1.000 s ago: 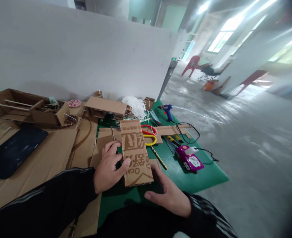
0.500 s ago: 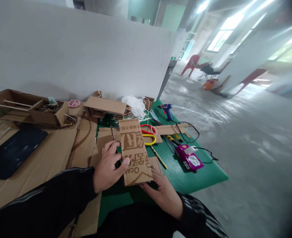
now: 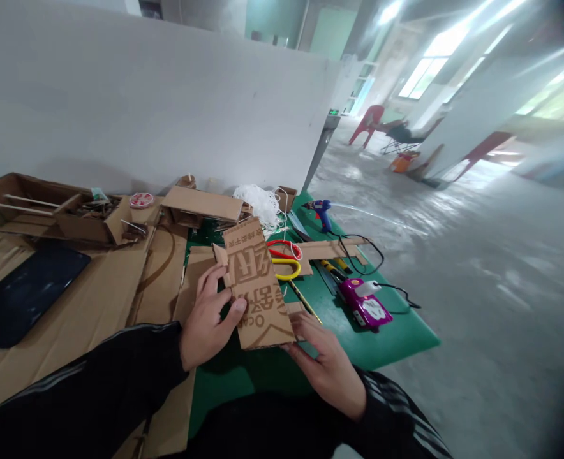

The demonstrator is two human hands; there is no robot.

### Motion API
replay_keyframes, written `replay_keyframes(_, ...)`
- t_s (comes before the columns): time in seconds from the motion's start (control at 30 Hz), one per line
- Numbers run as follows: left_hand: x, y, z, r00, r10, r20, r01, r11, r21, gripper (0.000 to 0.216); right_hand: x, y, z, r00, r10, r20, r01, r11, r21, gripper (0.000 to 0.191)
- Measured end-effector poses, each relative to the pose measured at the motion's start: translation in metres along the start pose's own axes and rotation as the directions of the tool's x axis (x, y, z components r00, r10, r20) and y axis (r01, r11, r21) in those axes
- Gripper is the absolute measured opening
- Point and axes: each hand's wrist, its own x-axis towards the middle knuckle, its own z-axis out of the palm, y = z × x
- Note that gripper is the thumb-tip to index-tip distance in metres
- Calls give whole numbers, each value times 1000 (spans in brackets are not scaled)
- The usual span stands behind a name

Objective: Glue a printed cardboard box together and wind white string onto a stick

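Note:
A long printed cardboard piece (image 3: 259,287) stands tilted over the green table (image 3: 349,344), its lettering facing me. My left hand (image 3: 210,319) grips its left side, the thumb pressed on the printed face and the fingers at a small flap on the edge. At the lower right corner, my right hand (image 3: 327,363) holds it from the side, with some fingertips hidden behind the board. Just beyond its right edge lie scissors (image 3: 289,269) with red and yellow handles and a striped pencil (image 3: 305,303).
A blue glue gun (image 3: 321,213), a purple power strip (image 3: 364,303) with a black cord and utility knives (image 3: 334,268) lie to the right. White string (image 3: 258,203) and a cardboard box (image 3: 203,204) are behind. A dark tablet-like slab (image 3: 28,293) rests on cardboard sheets at left.
The cardboard piece has tilted, its far end shifting left and nearer while its near end rises slightly. My right hand has moved a little to the right, still on the corner.

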Motion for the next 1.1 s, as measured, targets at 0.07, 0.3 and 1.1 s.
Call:
replay_keyframes(0.07,-2,-2,1,999,-29,-16,29,999,16,20,1,-3,-3,1000,0,23,0,1000,-1,9)
replay_keyframes(0.3,-15,-8,-5,999,-39,-25,41,995,93,80,2,-9,-7,986,-2,165,8,999,-33,20)
replay_keyframes(1.1,54,26,-56,694,485,533,-619,779,97,20,22,-16,-17,993,-1,116,-9,996,87,22)
